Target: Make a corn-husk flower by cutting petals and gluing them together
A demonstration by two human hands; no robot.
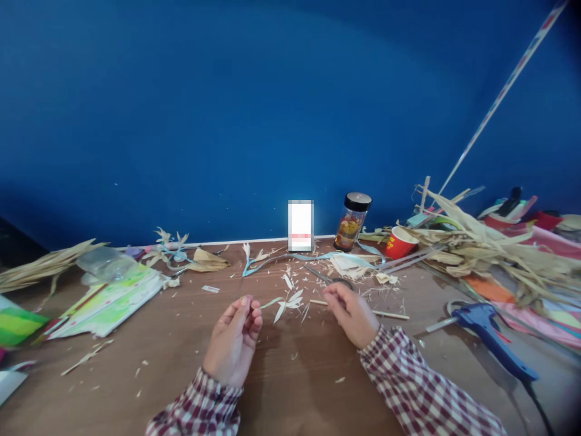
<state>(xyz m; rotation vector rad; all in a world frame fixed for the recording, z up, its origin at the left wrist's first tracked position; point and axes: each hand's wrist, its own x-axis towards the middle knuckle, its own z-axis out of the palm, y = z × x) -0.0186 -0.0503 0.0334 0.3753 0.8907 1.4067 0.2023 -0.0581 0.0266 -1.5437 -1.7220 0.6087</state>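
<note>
My left hand [235, 339] is closed in a pinch on the thin greenish stem of a small flower of pale husk strips [288, 306]. Its narrow petals spread out between my two hands. My right hand [350, 313] has its fingers curled together, low over the table. Scissors [318, 274] lie just beyond it, their handle close behind my knuckles. A thin wooden stick [391, 315] passes under or behind my right fingers. Whether those fingers grip the stick, the scissors or something smaller I cannot tell.
Husk scraps litter the brown table [272, 387]. A blue glue gun [492, 339] and a dried husk pile [467, 242] are at right. Behind stand a dark-lidded jar [351, 227] and red paper cup [400, 243]. Green-splashed paper [113, 306] lies left.
</note>
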